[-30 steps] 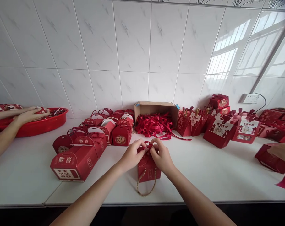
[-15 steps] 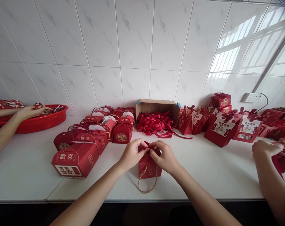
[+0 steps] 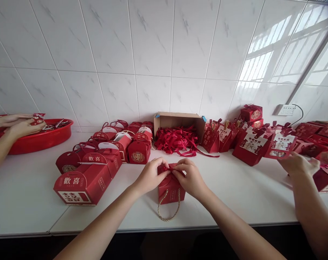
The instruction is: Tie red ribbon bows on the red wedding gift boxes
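In front of me on the table stands a small red gift box (image 3: 171, 193) with a gold rope handle (image 3: 169, 217) hanging down its near side. At its top, my left hand (image 3: 153, 174) pinches a red ribbon (image 3: 167, 168). My right hand (image 3: 189, 177) pinches the same ribbon from the other side, the fingertips of both hands close together. My fingers partly cover the ribbon and the box's top. Behind the box lies a cardboard box (image 3: 180, 117) full of loose red ribbons (image 3: 177, 139).
Red gift boxes (image 3: 74, 182) stand in rows on the left, and more red bags (image 3: 252, 148) on the right. At far left another person's hands (image 3: 26, 124) are over a red basin (image 3: 41, 142); at far right another person's hand (image 3: 301, 166) is near a red box (image 3: 326, 178).
My hands stay at the top of the gift box, still pinching the ribbon. The view has shifted slightly. At far right the other person's hand has moved left; at far left the hands have come together.
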Available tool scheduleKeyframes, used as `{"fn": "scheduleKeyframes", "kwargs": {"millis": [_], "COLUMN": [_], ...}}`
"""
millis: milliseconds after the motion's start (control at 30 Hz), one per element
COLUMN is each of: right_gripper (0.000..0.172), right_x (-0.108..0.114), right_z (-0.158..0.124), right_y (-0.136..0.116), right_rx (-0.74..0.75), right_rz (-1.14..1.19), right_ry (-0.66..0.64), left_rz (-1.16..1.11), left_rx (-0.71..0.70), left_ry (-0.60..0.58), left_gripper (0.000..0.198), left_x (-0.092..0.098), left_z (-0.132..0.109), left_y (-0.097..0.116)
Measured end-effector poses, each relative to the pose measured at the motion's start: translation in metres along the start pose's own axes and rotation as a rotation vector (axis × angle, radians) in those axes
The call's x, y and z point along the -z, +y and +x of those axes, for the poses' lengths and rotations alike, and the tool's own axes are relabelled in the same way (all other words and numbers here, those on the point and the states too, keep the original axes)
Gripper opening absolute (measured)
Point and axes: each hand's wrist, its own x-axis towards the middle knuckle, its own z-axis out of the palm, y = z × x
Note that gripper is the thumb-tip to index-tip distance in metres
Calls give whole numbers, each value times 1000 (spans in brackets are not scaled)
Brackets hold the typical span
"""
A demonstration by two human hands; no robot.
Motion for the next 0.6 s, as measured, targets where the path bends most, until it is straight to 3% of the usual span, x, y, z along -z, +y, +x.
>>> {"fn": "scheduleKeyframes", "kwargs": {"millis": [167, 300, 433, 600], "right_gripper": [10, 17, 29, 25], "right_x": [0, 2, 0, -8], "right_z": [3, 3, -1, -6], "right_y": [2, 1, 1, 5], "right_rx": [-178, -311, -288, -266], "right_rz": [135, 424, 736, 810], "right_ry": [11, -97, -212, -160], "left_rz": [51, 40, 4, 11], "left_rx": [-24, -40, -59, -56], "left_ry": [6, -3, 9, 62], "left_gripper": [7, 12, 15, 27], "left_x": [1, 0, -4, -5], "left_z": [4, 5, 6, 11], "left_y": [3, 3, -2, -12]}}
